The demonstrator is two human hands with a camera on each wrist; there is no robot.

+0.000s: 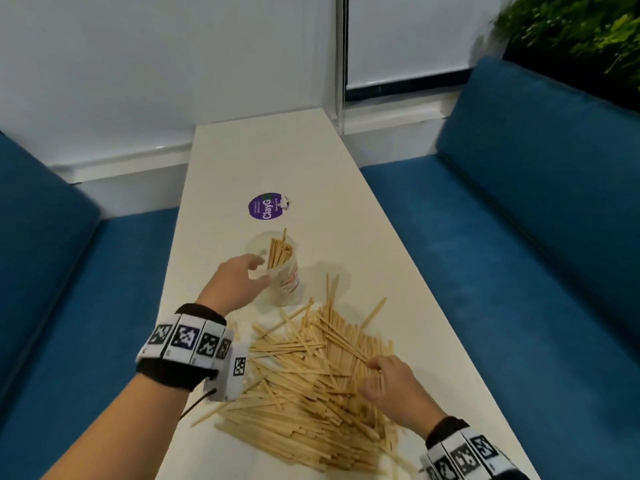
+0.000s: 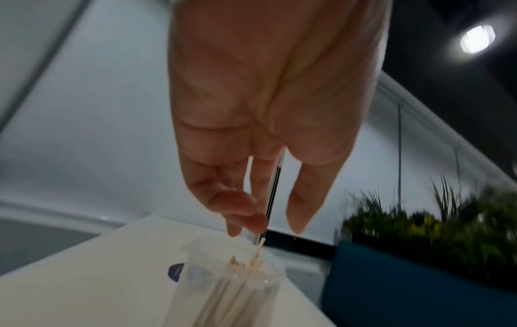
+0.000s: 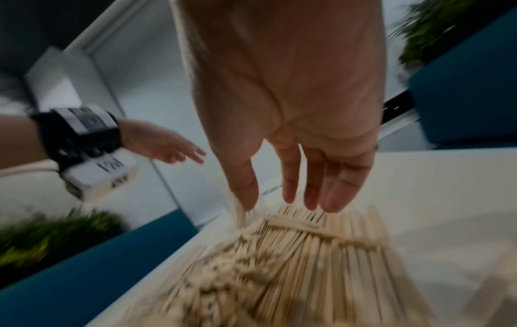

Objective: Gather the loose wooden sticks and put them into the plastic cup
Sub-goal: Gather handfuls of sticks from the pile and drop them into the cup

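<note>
Left hand point(image 1: 239, 278): fingers loosely spread beside the plastic cup point(image 1: 281, 271), fingertips point(image 2: 247, 218) just over its rim, gripping nothing.
Right hand point(image 1: 391, 386): fingers straight and slightly parted, tips down on the sticks — no clear pinch visible.
Plastic cup: upright on the white table point(image 1: 346, 216), past the pile, already holding a bundle of sticks.
Loose wooden sticks point(image 1: 311, 386): a wide heap on the near table — under the right hand.
Purple sticker point(image 1: 265, 206): beyond the cup.
</note>
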